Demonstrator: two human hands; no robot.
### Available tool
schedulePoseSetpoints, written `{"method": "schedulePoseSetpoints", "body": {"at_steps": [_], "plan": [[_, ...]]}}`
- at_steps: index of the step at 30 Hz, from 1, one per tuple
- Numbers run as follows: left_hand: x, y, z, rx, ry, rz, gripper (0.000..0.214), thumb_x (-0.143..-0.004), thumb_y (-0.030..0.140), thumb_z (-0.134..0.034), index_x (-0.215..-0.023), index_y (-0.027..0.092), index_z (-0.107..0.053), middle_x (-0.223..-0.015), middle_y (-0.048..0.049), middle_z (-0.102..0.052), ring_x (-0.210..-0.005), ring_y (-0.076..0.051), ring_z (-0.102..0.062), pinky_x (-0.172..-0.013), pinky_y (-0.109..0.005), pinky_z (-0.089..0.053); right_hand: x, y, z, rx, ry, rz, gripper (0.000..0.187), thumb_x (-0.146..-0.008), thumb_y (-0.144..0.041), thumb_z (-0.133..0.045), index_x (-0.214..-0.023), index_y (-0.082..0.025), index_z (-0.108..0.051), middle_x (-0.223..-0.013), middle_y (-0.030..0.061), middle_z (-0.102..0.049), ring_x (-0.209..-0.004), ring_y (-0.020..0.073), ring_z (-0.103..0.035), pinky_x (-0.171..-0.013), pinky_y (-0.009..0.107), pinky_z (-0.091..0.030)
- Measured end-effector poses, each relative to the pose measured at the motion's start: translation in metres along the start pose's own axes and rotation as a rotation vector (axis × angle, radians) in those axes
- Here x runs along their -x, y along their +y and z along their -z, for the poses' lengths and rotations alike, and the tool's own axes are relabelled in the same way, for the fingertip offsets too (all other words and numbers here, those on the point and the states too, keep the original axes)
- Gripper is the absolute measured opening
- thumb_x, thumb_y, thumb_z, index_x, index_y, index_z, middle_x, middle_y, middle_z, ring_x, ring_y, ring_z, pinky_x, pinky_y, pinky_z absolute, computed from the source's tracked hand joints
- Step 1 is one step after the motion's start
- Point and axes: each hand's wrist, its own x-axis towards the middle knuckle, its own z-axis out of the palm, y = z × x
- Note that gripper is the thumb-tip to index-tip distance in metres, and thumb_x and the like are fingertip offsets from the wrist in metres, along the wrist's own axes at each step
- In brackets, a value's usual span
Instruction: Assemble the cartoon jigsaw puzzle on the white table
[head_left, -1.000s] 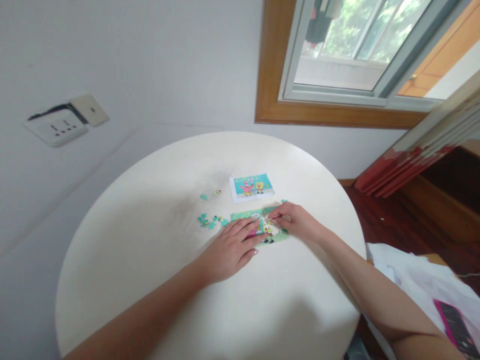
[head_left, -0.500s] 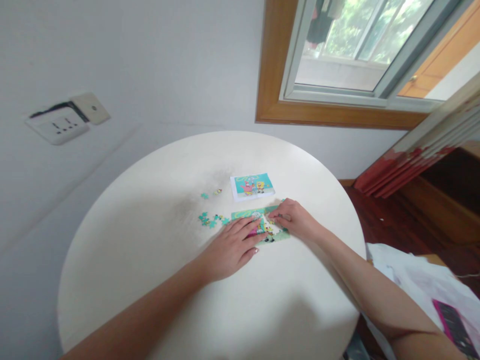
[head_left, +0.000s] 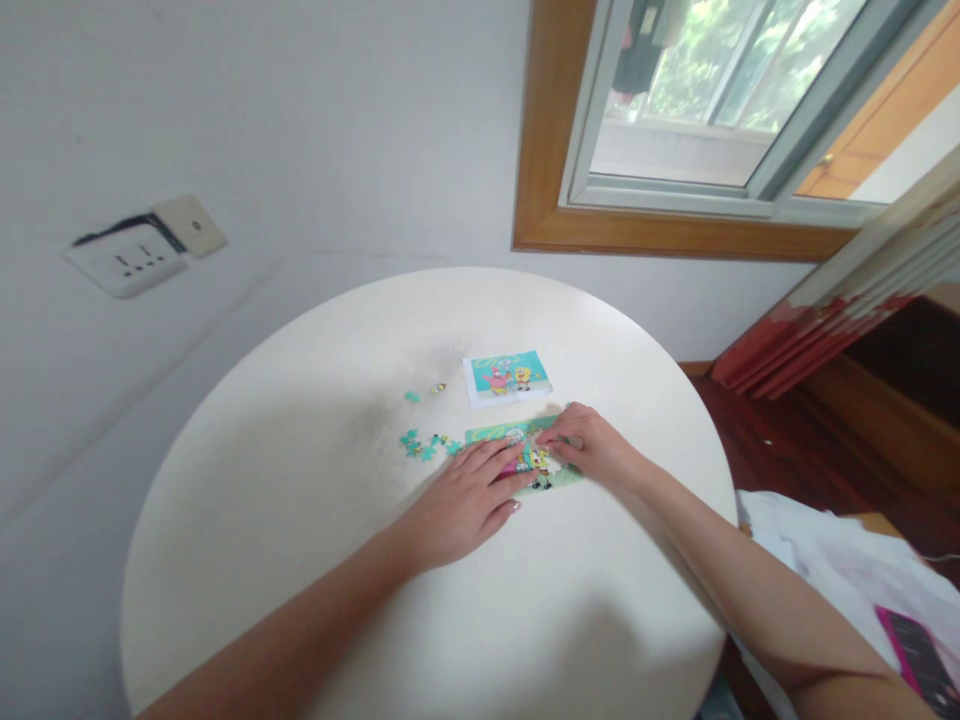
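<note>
A jigsaw puzzle (head_left: 559, 481) with green-blue edges and cartoon figures lies partly put together on the white round table. Across its left part my left hand (head_left: 466, 505) rests flat, fingers stretched out, covering much of the picture. My right hand (head_left: 592, 445) is at the upper right of the puzzle, its fingertips pinched down on a puzzle piece that they mostly hide. Loose puzzle pieces (head_left: 427, 453) in green and yellow lie just left of the puzzle. Behind it is a picture card (head_left: 510, 377) showing a pink and a yellow cartoon figure.
Two more loose pieces, one green (head_left: 412, 397) and one multicoloured (head_left: 438, 388), lie farther back on the table (head_left: 247, 480). A wall with a socket (head_left: 127, 260) and a window stands behind. White cloth and a pink-edged phone-like object (head_left: 919, 655) are at the lower right.
My right fingertips have shifted slightly over the puzzle, and less of a white gap shows beside them. My left hand stays in place. The whole view has tilted a little.
</note>
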Motion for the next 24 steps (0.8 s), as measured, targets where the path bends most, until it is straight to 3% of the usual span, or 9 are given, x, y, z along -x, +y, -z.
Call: {"method": "schedulePoseSetpoints", "body": {"at_steps": [24], "plan": [[-0.0008, 0.0005, 0.0004, 0.016, -0.027, 0.016, 0.039, -0.097, 0.031, -0.046, -0.136, 0.029, -0.052, -0.145, -0.007, -0.047, -0.138, -0.027, -0.035, -0.114, -0.049, -0.028, -0.0017, -0.0014, 0.0025, 0.009, -0.053, 0.073, 0.016, -0.09, -0.025, -0.059, -0.089, -0.021, -0.074, -0.083, 0.0052, -0.073, -0.083, 0.0193, -0.061, -0.083, 0.035, -0.042]]}}
